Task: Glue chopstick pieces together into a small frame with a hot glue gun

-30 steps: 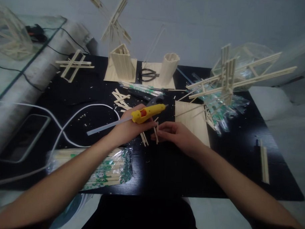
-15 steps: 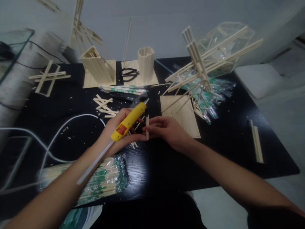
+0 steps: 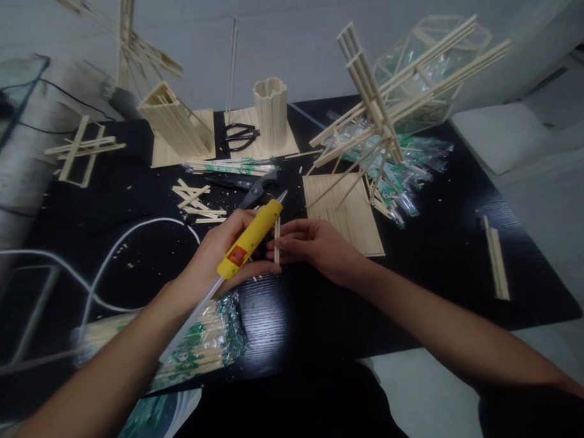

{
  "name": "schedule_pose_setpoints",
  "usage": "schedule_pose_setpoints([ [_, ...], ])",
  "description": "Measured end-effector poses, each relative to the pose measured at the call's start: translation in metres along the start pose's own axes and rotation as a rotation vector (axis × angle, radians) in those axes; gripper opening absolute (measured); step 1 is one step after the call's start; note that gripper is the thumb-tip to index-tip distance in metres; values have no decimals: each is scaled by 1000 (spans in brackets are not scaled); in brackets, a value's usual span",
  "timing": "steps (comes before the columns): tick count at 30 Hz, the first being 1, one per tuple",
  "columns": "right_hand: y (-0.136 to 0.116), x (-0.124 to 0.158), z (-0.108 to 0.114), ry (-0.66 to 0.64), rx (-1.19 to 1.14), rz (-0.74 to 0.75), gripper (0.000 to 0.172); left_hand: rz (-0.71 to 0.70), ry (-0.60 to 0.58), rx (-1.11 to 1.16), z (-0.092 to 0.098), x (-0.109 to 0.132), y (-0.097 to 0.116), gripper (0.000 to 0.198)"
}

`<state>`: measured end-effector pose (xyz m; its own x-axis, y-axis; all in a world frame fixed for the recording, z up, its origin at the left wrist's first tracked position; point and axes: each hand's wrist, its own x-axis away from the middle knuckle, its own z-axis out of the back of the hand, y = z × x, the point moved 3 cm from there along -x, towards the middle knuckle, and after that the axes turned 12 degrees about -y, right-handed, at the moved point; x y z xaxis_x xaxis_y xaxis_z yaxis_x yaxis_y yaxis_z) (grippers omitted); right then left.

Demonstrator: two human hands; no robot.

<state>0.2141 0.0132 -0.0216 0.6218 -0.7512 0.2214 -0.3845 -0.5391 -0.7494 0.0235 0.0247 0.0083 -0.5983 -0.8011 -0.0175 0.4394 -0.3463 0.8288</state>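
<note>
My left hand (image 3: 205, 253) is closed around a yellow hot glue gun (image 3: 257, 232), its nozzle pointing up and away from me. A clear glue stick (image 3: 189, 324) runs out of the gun's back end over my forearm. My right hand (image 3: 320, 249) pinches a short piece of wooden stick (image 3: 277, 243) held upright, just right of the gun. The left thumb reaches to the lower end of that piece. Fingers behind the gun are partly hidden. Just beyond the nozzle lie dark-handled pliers or cutters (image 3: 258, 189).
A bag of wooden sticks (image 3: 201, 350) lies front left, beside a white cord (image 3: 129, 229). Behind stand a slanted stick tower (image 3: 180, 129), a round stick holder (image 3: 270, 116) and black scissors (image 3: 241, 137). A windmill-like frame (image 3: 375, 107) rises above a stick board (image 3: 347, 214) at right.
The view has shifted slightly, so the table's things sit a little higher and further left. The short stick now stands closer to the glue gun. Both hands keep their holds.
</note>
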Motion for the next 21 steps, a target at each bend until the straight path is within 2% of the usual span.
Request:
schedule_pose_setpoints([
  [5,3,0,4,31,15,-5,35,72,-27,68,0,0,-1,58],
  [9,6,-1,10,90,92,22,30,126,66,125,12,0,-10,59],
  [11,5,-1,13,122,192,65,32,146,111,59,19,-1,-16,61],
  [13,2,1,15,171,385,135,37,162,132,-66,24,-1,-20,60],
  [16,-5,5,14,282,866,250,41,156,132,-176,28,-2,-22,57],
  [19,-10,7,9,345,1305,321,30,133,150,-183,30,-2,-22,56],
  [21,-11,5,7,350,1463,333,24,134,176,-172,32,-2,-23,55],
])
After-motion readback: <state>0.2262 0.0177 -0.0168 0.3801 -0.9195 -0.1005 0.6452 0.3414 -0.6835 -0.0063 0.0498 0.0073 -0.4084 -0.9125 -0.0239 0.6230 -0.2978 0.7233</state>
